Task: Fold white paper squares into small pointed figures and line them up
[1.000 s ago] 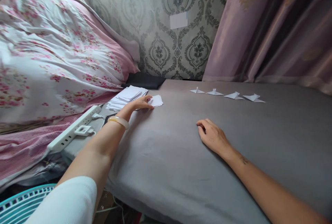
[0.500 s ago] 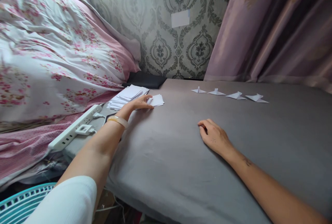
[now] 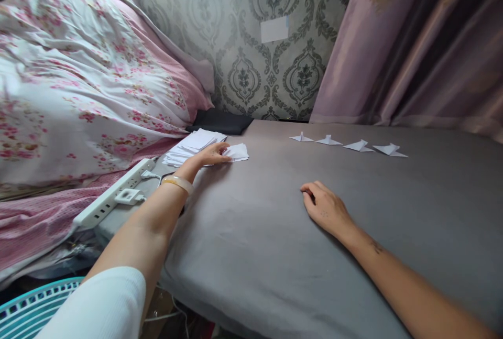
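My left hand [image 3: 214, 154], with a pale bangle on its wrist, reaches to the far left of the grey-covered surface. Its thumb and fingers close on the near edge of white paper [image 3: 238, 152] in a small pile; how many sheets are pinched is hidden. Right beside it lies a larger, uneven stack of white paper [image 3: 192, 143]. My right hand [image 3: 323, 208] rests on the grey cloth [image 3: 251, 239] with its fingers curled in, and nothing shows in them. Beyond it stand several folded white paper pieces [image 3: 358, 145] with pointed wings, lined up in a row.
A white power strip [image 3: 113, 192] with plugs runs along the left edge. Behind the paper lies a flat black item [image 3: 220, 121]. Floral bedding [image 3: 98, 77] rises at left, a pink curtain [image 3: 353, 56] hangs at right, and a turquoise basket [image 3: 35, 307] sits lower left.
The fingers of my left hand have drawn together on the paper's edge, and the top paper has shifted slightly. My right hand stays where it was.
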Demonstrator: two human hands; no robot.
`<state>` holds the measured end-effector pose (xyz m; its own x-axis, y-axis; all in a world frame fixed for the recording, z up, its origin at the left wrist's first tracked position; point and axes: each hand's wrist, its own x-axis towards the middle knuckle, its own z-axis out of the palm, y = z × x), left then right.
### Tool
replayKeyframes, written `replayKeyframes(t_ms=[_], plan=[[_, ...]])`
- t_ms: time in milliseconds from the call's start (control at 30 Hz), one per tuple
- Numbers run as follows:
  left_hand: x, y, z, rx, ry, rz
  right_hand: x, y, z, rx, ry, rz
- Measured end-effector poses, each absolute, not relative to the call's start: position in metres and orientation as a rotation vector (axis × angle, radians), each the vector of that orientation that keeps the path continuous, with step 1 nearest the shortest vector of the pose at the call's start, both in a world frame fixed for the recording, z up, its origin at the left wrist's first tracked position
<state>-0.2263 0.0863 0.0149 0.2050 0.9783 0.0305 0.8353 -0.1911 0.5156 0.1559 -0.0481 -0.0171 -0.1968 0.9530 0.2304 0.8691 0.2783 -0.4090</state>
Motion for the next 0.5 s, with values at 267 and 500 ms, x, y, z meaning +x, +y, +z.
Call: replayKeyframes(t_ms=[267,500], plan=[[-0.227,0.090,0.009,2.126,1.652,0.767,0.157,-0.048,-0.019,-1.630,-2.114,0.264],[-0.211,0.090,0.021,1.997,1.816,1.251,0.157,-0.048,-0.020,-1.616,-2.122,0.241]])
